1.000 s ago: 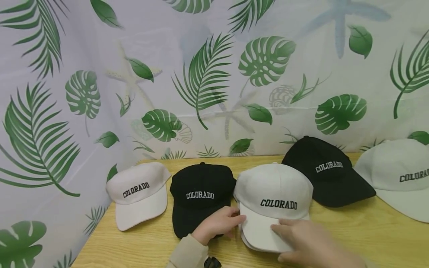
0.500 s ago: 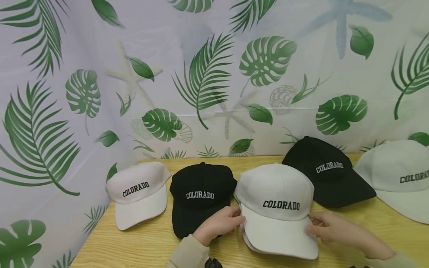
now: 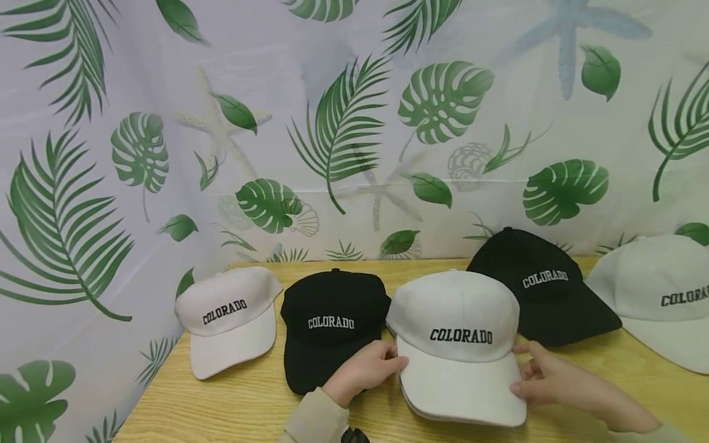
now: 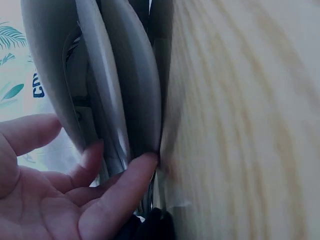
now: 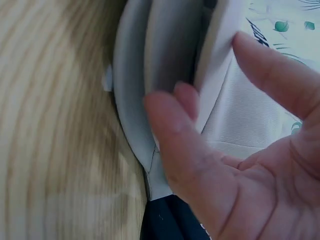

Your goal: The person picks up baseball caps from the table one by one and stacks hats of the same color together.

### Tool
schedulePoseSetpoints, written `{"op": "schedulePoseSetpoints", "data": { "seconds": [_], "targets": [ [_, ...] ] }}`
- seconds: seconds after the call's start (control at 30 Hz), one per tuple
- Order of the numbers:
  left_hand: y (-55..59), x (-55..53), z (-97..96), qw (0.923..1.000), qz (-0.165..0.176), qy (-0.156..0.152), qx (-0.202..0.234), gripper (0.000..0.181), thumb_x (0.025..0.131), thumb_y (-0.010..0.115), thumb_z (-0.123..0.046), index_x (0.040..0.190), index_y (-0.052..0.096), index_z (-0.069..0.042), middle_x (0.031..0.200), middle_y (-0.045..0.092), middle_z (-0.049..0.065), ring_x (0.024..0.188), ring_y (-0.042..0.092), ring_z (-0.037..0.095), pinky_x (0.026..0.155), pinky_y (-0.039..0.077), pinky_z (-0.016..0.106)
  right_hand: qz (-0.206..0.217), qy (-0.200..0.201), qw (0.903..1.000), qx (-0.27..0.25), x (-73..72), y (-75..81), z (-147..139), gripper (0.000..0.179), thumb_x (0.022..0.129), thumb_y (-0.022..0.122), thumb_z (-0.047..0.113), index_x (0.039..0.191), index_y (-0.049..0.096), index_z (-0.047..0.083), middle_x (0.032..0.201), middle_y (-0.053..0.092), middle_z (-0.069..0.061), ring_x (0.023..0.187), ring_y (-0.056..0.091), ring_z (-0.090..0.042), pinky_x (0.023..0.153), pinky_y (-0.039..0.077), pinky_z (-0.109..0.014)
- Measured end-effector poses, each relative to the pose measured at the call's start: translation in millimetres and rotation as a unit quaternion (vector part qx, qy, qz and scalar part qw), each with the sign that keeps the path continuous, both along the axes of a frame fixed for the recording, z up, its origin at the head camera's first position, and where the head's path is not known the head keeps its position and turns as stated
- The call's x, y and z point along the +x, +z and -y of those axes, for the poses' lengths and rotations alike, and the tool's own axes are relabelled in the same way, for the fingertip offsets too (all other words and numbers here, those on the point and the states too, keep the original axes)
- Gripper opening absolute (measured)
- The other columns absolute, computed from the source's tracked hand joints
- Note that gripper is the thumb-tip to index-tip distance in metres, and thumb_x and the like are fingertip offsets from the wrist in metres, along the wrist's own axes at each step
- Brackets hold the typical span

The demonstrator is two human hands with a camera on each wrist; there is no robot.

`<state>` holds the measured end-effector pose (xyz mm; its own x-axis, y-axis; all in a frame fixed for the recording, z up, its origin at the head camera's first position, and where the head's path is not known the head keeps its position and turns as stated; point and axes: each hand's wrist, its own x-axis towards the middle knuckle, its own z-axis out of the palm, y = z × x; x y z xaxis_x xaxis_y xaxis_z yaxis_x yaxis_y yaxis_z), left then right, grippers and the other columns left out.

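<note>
A stack of white baseball caps [image 3: 462,387] sits on the table, the top one reading COLORADO in black; both wrist views show layered brims. My left hand [image 3: 368,369] holds the stack's left side, its thumb on the top brim [image 4: 47,65] and its fingertips at the lower brim edges. On the other side my right hand [image 3: 559,381] pinches the brims, thumb against the top brim [image 5: 217,65] and fingers at the layers beneath. Close to my left hand is a black COLORADO cap [image 3: 332,307], partly covered by that hand.
A pale COLORADO cap [image 3: 232,320] lies at the far left. Behind and right of the stack are another black cap [image 3: 545,289] and another white cap [image 3: 659,283], cut off by the frame. The wooden table [image 3: 183,412] meets a leaf-print curtain [image 3: 332,154].
My right hand has moved right from over the brim's front to its right edge. The top cap shifted right, then slightly back, and its brim lines up more closely with those below.
</note>
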<state>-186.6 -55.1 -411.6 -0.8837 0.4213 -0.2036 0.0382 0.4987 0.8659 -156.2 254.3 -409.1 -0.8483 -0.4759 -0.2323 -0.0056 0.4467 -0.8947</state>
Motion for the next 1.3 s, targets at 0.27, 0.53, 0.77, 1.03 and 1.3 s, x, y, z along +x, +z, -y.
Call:
{"op": "schedulePoseSetpoints", "data": {
  "seconds": [0.27,0.53,0.77,1.03,1.3],
  "targets": [
    [0.1,-2.4,-1.6,0.9999,0.009,0.003,-0.002,0.049,0.081,0.063,-0.007,0.125,0.044,0.004,0.092,0.061,0.010,0.069,0.055,0.017,0.055,0.046,0.032,-0.076,-0.011,0.9960,0.047,-1.0,0.3,10,0.078,0.087,0.057,0.020,0.129,0.006,-0.021,0.071,0.044,-0.005,0.061,0.045,-0.011,0.054,0.043,-0.025],
    [3.5,-2.2,-1.1,0.9989,-0.020,-0.031,-0.028,0.010,0.079,0.064,-0.004,0.074,0.055,-0.004,0.062,0.053,0.001,0.049,0.044,0.013,0.044,0.035,0.023,-0.111,0.013,0.9891,0.096,-5.6,3.2,20,0.083,0.084,0.060,0.027,0.130,0.010,-0.021,0.062,0.040,0.000,0.055,0.042,-0.009,0.047,0.036,-0.024],
    [8.2,-1.5,-0.2,0.9946,-0.040,-0.066,-0.070,0.033,0.077,0.067,-0.009,0.056,0.042,-0.007,0.046,0.040,0.000,0.040,0.038,0.010,0.042,0.028,0.021,-0.094,0.018,0.9877,0.123,-9.0,4.9,22,0.086,0.084,0.060,0.030,0.128,0.007,-0.023,0.063,0.039,-0.001,0.060,0.042,-0.014,0.049,0.034,-0.025],
    [4.3,-0.6,0.2,0.9982,-0.003,-0.057,-0.017,0.035,0.080,0.065,-0.011,0.058,0.038,-0.009,0.046,0.034,-0.002,0.038,0.035,0.011,0.040,0.026,0.022,-0.137,-0.003,0.9791,0.151,-10.9,2.0,19,0.084,0.081,0.064,0.030,0.125,0.018,-0.025,0.092,0.056,-0.021,0.078,0.055,-0.022,0.066,0.047,-0.034],
    [4.7,1.8,2.0,0.9980,0.000,-0.064,-0.004,0.029,0.082,0.063,-0.014,0.063,0.042,-0.008,0.048,0.035,-0.001,0.039,0.029,0.010,0.041,0.024,0.022,-0.123,-0.001,0.9866,0.108,-11.4,-3.4,19,0.084,0.081,0.064,0.025,0.126,0.014,-0.025,0.117,0.041,-0.036,0.096,0.052,-0.035,0.076,0.046,-0.040]
  ]
}}
